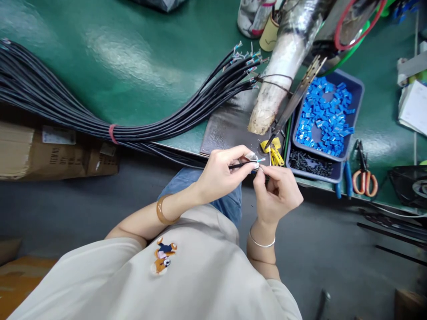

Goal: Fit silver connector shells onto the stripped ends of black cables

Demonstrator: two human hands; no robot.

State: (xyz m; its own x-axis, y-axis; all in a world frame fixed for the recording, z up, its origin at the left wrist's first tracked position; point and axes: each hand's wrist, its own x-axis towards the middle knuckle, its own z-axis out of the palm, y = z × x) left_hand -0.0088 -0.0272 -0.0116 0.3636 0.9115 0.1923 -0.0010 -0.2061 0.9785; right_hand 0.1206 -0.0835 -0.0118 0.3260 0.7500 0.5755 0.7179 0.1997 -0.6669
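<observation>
My left hand (222, 174) is closed round a black cable (236, 166), thumb and fingers pinching it close to its stripped end. Thin blue and pale wires (261, 160) stick out of that end to the right. Just below them, my right hand (278, 191) pinches what looks like a fine wire strand at the cable end, its fingertips almost touching the left thumb. A yellow wire stripper (275, 153) lies on the dark mat (222, 133) right behind the hands.
A bundle of black cables (160, 131), tied with a red band (112, 133), spans the green bench. A wrapped tube (278, 75) hangs over the mat. On the right are a bin of blue parts (325, 118), a bin of black pieces (310, 164) and orange-handled pliers (364, 175).
</observation>
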